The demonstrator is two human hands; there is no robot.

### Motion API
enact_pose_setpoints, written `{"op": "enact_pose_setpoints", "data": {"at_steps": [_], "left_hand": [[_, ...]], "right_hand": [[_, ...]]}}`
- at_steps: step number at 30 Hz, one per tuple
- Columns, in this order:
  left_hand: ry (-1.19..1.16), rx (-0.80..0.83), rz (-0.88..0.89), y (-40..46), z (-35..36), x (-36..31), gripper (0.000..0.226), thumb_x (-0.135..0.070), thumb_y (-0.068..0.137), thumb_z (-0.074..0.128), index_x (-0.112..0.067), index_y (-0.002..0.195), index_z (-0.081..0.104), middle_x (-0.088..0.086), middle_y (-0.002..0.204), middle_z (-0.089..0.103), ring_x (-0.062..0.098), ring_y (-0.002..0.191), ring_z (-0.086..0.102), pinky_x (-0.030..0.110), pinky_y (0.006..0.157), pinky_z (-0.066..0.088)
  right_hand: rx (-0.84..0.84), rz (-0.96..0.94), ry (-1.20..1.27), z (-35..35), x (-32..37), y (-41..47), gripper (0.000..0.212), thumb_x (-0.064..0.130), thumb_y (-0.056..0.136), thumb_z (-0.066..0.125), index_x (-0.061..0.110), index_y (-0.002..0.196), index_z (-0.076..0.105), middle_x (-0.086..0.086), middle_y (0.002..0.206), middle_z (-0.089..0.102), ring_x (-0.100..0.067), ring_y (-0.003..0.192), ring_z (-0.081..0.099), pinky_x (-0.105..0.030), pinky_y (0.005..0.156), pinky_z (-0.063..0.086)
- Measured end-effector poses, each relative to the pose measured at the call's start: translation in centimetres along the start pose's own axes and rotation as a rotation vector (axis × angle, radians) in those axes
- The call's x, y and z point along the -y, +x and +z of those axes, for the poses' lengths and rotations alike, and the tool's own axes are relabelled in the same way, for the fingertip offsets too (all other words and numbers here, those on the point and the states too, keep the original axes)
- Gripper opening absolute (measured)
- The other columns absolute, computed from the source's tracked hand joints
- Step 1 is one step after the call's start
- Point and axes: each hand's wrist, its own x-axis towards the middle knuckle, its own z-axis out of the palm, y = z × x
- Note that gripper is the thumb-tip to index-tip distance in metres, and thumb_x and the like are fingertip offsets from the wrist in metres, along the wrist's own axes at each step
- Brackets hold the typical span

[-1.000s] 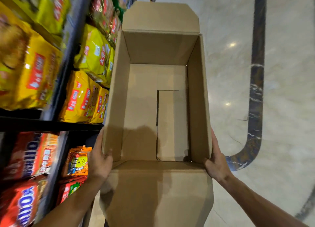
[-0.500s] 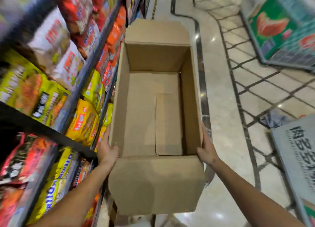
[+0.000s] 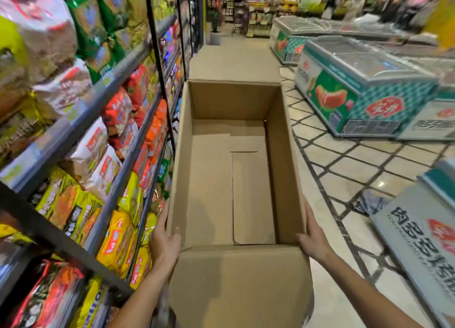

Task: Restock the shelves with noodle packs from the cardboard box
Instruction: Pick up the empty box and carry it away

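Note:
An open brown cardboard box (image 3: 211, 179) is held up in front of me, flaps folded out, with no packs showing inside. My left hand (image 3: 163, 241) grips its left wall near the close corner, thumb over the rim. My right hand (image 3: 312, 239) presses flat against the outside of the right wall. The shelves (image 3: 118, 155) on the left are packed with noodle packs: yellow packs (image 3: 120, 241) low down, red and orange packs (image 3: 152, 128) and white packs (image 3: 93, 150) higher up.
Chest freezers (image 3: 357, 88) line the right side of the aisle. A closer freezer (image 3: 418, 236) stands at the lower right. The tiled floor (image 3: 344, 170) runs ahead between shelves and freezers. More store shelving (image 3: 270, 4) stands far back.
The view has risen from the floor to look down the aisle. The box has stayed in both hands, lifted and carried along beside the shelves.

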Motion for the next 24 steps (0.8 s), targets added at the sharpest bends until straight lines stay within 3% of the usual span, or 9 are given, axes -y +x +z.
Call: {"op": "enact_pose_setpoints", "data": {"at_steps": [5,7,9,12,15,17,20,22,24], "left_hand": [[0.001,0.026,0.022,2.1,4.9,-2.8,0.084,0.013,0.081,0.064,-0.032,0.149,0.042,-0.010,0.145,0.051,0.010,0.127,0.055,0.033,0.107,0.045],[-0.006,0.054,0.010,3.1,7.6,-4.0,0.083,0.014,0.083,0.062,-0.032,0.150,0.042,-0.013,0.139,0.053,-0.011,0.105,0.060,0.027,0.088,0.054],[-0.018,0.076,0.007,4.1,10.8,-5.4,0.081,0.015,0.084,0.060,-0.029,0.150,0.042,-0.013,0.132,0.055,-0.024,0.073,0.056,0.012,0.066,0.044],[-0.016,0.075,-0.005,6.4,16.2,-7.9,0.079,0.012,0.088,0.060,-0.032,0.151,0.040,-0.009,0.133,0.057,-0.010,0.060,0.055,0.011,0.062,0.040],[0.001,0.089,0.004,8.8,21.7,-11.1,0.079,0.010,0.089,0.061,-0.032,0.152,0.038,-0.003,0.149,0.049,-0.014,0.060,0.054,0.020,0.074,0.047],[0.015,0.080,0.033,10.1,25.4,-13.3,0.077,0.011,0.090,0.060,-0.028,0.152,0.038,-0.002,0.154,0.043,-0.027,0.060,0.050,0.015,0.070,0.045],[0.041,0.076,0.016,12.0,30.5,-15.9,0.077,0.009,0.091,0.061,-0.029,0.153,0.036,-0.004,0.156,0.040,-0.009,0.056,0.052,0.003,0.048,0.041],[0.094,0.072,0.006,13.8,33.4,-17.0,0.077,0.006,0.091,0.063,-0.032,0.153,0.036,-0.003,0.154,0.043,-0.008,0.060,0.046,0.005,0.047,0.041],[0.099,0.103,0.029,15.9,36.0,-18.1,0.079,0.005,0.091,0.063,-0.037,0.153,0.034,-0.004,0.153,0.045,-0.006,0.072,0.055,0.009,0.059,0.045]], "right_hand": [[-0.059,0.066,-0.001,-4.1,-0.9,1.8,0.103,0.004,0.073,0.056,0.037,0.157,0.006,0.019,0.148,0.031,-0.004,0.126,0.038,-0.023,0.096,0.035],[-0.089,0.095,-0.017,-6.1,-2.0,3.2,0.104,-0.008,0.079,0.057,0.037,0.158,0.006,0.021,0.146,0.030,-0.001,0.124,0.037,-0.021,0.096,0.034],[-0.108,0.087,-0.036,-8.4,-3.6,5.2,0.107,-0.012,0.078,0.057,0.038,0.157,0.005,0.023,0.149,0.028,0.000,0.127,0.036,-0.020,0.099,0.033],[-0.114,0.067,-0.024,-12.6,-5.8,9.3,0.109,-0.009,0.078,0.058,0.045,0.156,0.004,0.017,0.155,0.030,-0.011,0.132,0.041,-0.027,0.102,0.038],[-0.147,0.078,-0.019,-16.9,-7.4,13.2,0.105,-0.007,0.082,0.057,0.043,0.156,0.003,0.012,0.157,0.030,-0.013,0.133,0.041,-0.026,0.100,0.039],[-0.156,0.084,-0.009,-19.7,-8.6,15.7,0.105,-0.008,0.081,0.057,0.042,0.157,0.003,0.014,0.155,0.029,-0.011,0.134,0.039,-0.025,0.101,0.038],[-0.167,0.081,0.008,-23.6,-10.3,19.5,0.106,-0.009,0.081,0.057,0.043,0.156,0.003,0.019,0.151,0.029,-0.006,0.134,0.035,-0.023,0.103,0.035],[-0.172,0.107,0.013,-25.7,-11.1,22.0,0.105,-0.009,0.082,0.058,0.041,0.157,0.003,0.019,0.150,0.028,-0.004,0.132,0.034,-0.020,0.101,0.034],[-0.178,0.097,0.017,-27.4,-12.1,24.7,0.104,-0.011,0.082,0.058,0.035,0.158,0.004,0.019,0.152,0.025,-0.003,0.135,0.030,-0.019,0.103,0.032]]}}
